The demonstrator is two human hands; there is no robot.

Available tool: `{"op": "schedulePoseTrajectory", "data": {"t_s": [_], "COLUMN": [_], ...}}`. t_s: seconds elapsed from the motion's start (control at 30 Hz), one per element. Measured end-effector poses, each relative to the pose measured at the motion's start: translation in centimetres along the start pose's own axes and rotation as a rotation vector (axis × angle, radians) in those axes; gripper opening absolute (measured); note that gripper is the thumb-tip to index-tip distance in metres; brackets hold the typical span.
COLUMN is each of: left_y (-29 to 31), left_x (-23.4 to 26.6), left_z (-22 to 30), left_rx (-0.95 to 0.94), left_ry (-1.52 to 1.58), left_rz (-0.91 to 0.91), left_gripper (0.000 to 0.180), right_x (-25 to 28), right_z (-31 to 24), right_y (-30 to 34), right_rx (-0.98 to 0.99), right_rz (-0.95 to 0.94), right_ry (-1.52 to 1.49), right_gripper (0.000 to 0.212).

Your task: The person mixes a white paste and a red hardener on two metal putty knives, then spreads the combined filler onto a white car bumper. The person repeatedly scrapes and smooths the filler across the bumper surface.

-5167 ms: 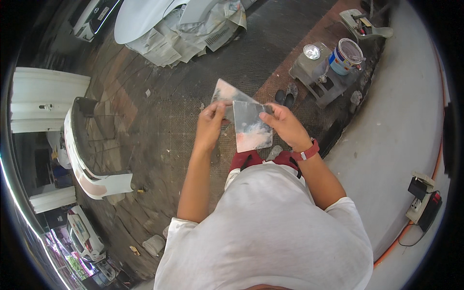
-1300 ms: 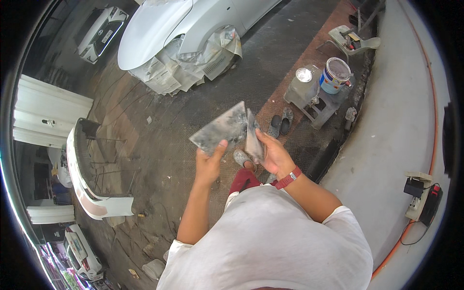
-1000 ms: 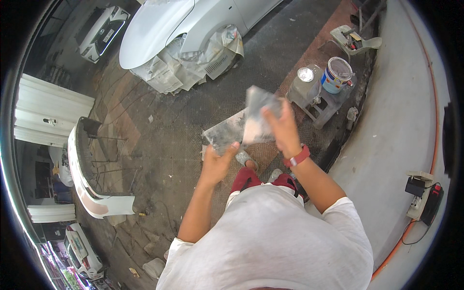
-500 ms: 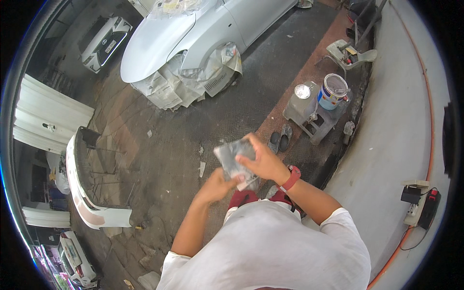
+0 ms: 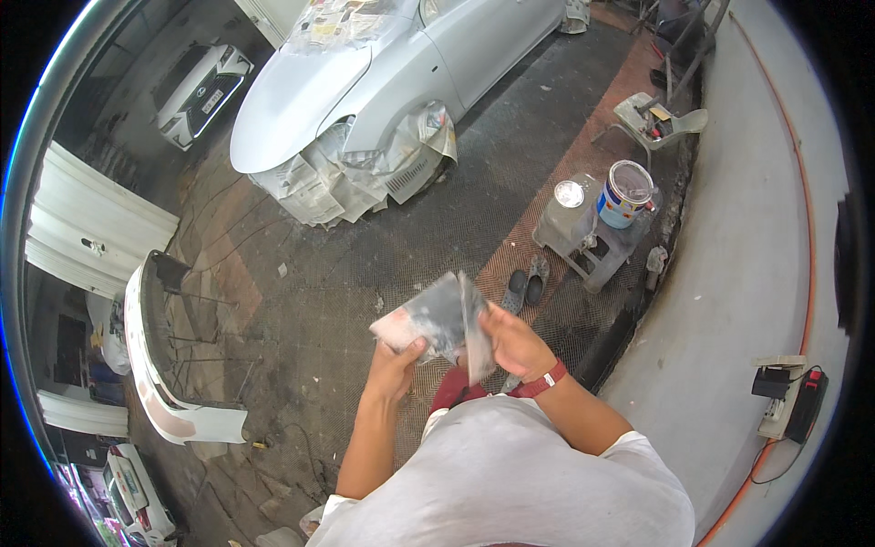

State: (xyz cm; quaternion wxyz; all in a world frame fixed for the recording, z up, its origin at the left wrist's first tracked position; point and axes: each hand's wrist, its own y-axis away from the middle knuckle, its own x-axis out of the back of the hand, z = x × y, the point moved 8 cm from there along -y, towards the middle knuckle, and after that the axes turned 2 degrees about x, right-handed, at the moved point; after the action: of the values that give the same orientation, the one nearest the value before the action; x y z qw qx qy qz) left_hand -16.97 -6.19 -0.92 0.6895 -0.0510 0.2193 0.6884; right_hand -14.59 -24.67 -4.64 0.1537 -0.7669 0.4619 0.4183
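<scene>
A dusty dark-grey sheet of sandpaper (image 5: 436, 314), whitened and pinkish at one corner, is spread in front of my body. My left hand (image 5: 396, 365) grips its lower left edge, thumb on top. At the other end, my right hand (image 5: 516, 342) holds a folded-up flap with its fingers closed. The flap stands up from the rest of the sheet and is blurred by motion. A red watch (image 5: 540, 381) is on my right wrist.
Ahead stands a pale silver car (image 5: 365, 82) with newspaper masking (image 5: 351, 178). To the right are a grey stool (image 5: 583, 239) with a paint bucket (image 5: 625, 193), slippers (image 5: 526, 283), a chair (image 5: 661, 123) and a wall (image 5: 720, 264). A white bumper (image 5: 173, 401) stands at left.
The folded sandpaper has been opened out wider. My right hand has moved down and to the right with one flap; my left hand has shifted slightly and still grips the other side.
</scene>
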Motion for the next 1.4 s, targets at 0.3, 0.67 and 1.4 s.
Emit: {"op": "schedulePoseTrajectory", "data": {"t_s": [0.3, 0.67, 1.4], "left_y": [0.5, 0.2, 2.0], "left_x": [-2.9, -3.1, -3.9], "left_z": [0.6, -1.6, 2.4], "left_rx": [-0.034, 0.057, -0.249], "left_ry": [-0.614, -0.571, -0.823], "left_rz": [-0.012, -0.031, 0.07], "left_gripper": [0.032, 0.032, 0.045], "right_x": [3.4, 4.4, 11.8], "right_z": [-4.8, -11.9, -3.9], "right_y": [-0.5, -0.9, -1.1], "right_rx": [0.169, 0.595, 0.119], "right_rz": [0.201, 0.465, 0.38], "right_ry": [-0.12, 0.765, 1.475], "right_gripper": [0.026, 0.025, 0.036]}}
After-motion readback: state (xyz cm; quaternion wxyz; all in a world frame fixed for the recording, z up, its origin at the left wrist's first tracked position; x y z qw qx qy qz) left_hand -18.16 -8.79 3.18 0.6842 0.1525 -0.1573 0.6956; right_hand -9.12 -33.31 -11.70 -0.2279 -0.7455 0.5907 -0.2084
